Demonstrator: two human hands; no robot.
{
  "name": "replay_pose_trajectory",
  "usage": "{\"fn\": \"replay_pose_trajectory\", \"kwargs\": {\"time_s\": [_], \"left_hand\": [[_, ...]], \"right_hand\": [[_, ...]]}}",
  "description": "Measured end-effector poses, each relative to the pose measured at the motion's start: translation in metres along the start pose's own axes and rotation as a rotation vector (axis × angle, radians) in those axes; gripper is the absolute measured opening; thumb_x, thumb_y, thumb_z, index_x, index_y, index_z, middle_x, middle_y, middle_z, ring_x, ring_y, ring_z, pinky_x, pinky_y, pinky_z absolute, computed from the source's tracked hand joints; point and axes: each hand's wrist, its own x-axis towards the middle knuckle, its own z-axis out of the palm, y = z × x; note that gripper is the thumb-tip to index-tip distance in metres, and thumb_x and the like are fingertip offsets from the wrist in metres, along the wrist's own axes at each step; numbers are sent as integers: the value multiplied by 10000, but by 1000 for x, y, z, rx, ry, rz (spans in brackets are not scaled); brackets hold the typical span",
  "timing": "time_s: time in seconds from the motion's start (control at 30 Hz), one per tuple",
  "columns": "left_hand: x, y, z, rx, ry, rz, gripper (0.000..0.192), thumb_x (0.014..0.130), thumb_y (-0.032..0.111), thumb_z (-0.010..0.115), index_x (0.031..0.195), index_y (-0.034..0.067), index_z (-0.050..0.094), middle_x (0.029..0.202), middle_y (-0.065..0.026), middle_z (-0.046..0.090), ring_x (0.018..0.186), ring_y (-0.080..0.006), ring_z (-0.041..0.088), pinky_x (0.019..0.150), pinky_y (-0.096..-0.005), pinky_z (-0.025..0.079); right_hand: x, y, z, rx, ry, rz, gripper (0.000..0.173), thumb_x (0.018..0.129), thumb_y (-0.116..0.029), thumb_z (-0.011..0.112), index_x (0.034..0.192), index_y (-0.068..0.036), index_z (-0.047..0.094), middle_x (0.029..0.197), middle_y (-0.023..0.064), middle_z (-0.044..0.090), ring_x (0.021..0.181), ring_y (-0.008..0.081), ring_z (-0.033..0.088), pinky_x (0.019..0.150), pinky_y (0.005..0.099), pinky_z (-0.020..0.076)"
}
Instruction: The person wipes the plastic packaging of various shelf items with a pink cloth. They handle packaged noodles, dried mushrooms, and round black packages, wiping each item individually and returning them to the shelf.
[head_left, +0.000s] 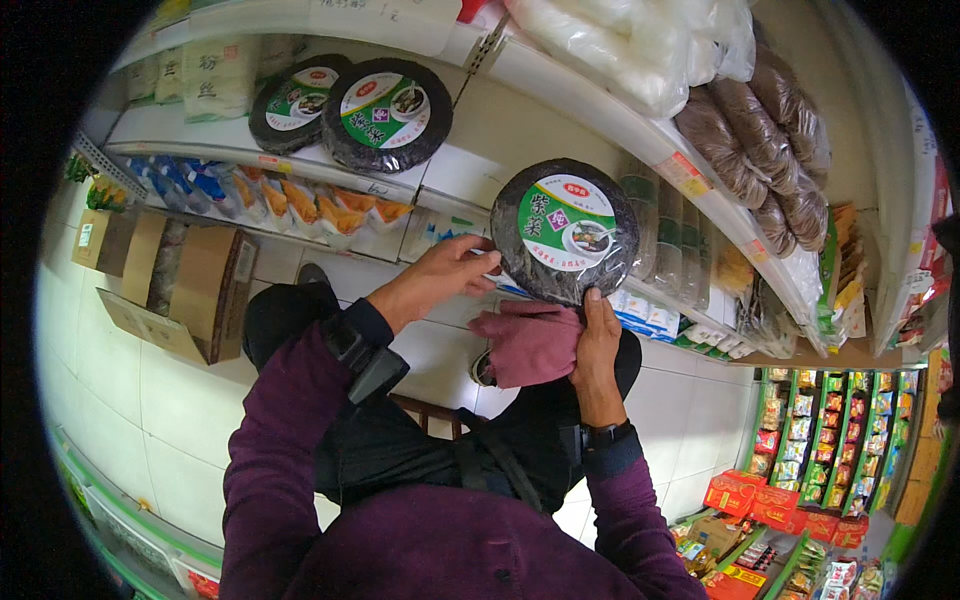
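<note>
A round dark cake of dried seaweed (520, 259) in clear wrap, with a green and white label, is held up in front of the shelf. My right hand (598, 337) grips its lower edge, thumb on the front face. The same hand also holds a crumpled pink cloth (529, 345), which hangs below the cake. At the cake's left edge is my left hand (442, 274), its fingers apart and holding nothing; whether the fingertips touch the wrap is unclear. Two similar seaweed cakes, a front one (439, 112) and a rear one (264, 124), lean on the shelf to the left.
Bagged noodles (221, 79) stand at the shelf's left end, with orange-filled packets (337, 214) below. Wrapped brown bundles (772, 127) lie on the upper right shelf (690, 161). Open cardboard boxes (199, 292) sit on the floor at left. Snack racks (832, 435) stand at right.
</note>
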Motion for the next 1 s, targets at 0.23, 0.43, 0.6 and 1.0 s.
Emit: {"fn": "replay_pose_trajectory", "kwargs": {"time_s": [0.23, 0.43, 0.6, 1.0], "left_hand": [[0, 1, -4, 76, 44, 63, 459, 1063, 281, 674, 1421, 9, 583, 1193, -124, 706, 1051, -185, 702, 928, -335, 578], [-3, 5, -6, 14, 29, 110, 418, 1083, 296, 623, 1367, -10, 617, 1173, -125, 725, 997, -177, 703, 879, -311, 574], [-5, 14, -11, -35, 75, 73, 380, 1104, 321, 582, 1330, 22, 643, 1181, -128, 732, 998, -186, 717, 882, -310, 574], [1, 15, -5, 272, 46, 161, 353, 1107, 271, 612, 1339, 6, 639, 1166, -87, 735, 992, -155, 715, 870, -302, 584]], "right_hand": [[63, -13, 5, 274, -36, 256, 357, 1132, -337, 534, 1260, -18, 631, 1159, 123, 713, 987, 258, 708, 880, 424, 589], [136, -8, 2, 261, -27, 327, 318, 1124, -306, 554, 1218, -13, 632, 1104, 161, 729, 940, 311, 728, 828, 458, 615], [160, -3, -12, 168, 20, 329, 158, 1039, -113, 661, 1135, 13, 653, 1038, 167, 738, 863, 294, 727, 761, 432, 608], [119, -4, 11, -888, -14, -681, 541, 909, -126, 769, 1415, 0, 628, 1318, 213, 701, 1011, 282, 736, 914, 359, 571]]}}
